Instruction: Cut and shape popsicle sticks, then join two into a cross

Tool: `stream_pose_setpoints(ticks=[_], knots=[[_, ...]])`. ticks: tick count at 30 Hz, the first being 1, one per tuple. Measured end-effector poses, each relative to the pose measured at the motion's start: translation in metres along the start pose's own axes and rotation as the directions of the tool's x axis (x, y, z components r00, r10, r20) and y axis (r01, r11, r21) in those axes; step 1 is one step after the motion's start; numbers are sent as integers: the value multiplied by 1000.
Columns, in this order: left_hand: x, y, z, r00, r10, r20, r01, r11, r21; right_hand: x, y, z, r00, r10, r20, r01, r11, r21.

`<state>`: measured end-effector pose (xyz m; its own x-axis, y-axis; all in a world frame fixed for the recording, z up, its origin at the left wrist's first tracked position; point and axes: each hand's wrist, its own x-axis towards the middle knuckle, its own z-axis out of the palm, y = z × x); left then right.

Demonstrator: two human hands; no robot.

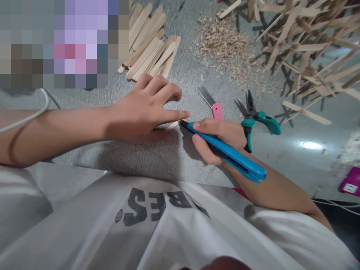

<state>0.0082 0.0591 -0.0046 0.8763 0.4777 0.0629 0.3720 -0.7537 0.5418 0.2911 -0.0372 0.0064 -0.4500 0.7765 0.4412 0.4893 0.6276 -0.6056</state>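
My left hand (152, 103) lies low on the table with its fingers spread, pinning down a wooden craft stick (172, 125) whose pale end shows between index finger and thumb. The rest of that stick is hidden beneath the hand. In my right hand (222, 137) is a blue utility knife (233, 152), its dark tip at the stick's exposed end. Just beyond the right hand lie a small blade with a pink handle (217, 111) and green-handled pliers (252, 114) with their jaws apart.
Loose craft sticks (153, 50) are piled beyond my left hand. Wood shavings (225, 43) are scattered farther back. A tangled heap of joined sticks (306, 48) covers the far right. A purple object (351, 182) sits at the right edge. A white cable (36, 112) crosses my left forearm.
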Motion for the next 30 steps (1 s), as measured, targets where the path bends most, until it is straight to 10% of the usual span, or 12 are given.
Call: stream_pose_setpoints(ticks=[30], knots=[[-8, 2, 1, 996, 78, -39, -71, 983, 171, -5, -6, 6, 983, -158, -96, 134, 966, -220]])
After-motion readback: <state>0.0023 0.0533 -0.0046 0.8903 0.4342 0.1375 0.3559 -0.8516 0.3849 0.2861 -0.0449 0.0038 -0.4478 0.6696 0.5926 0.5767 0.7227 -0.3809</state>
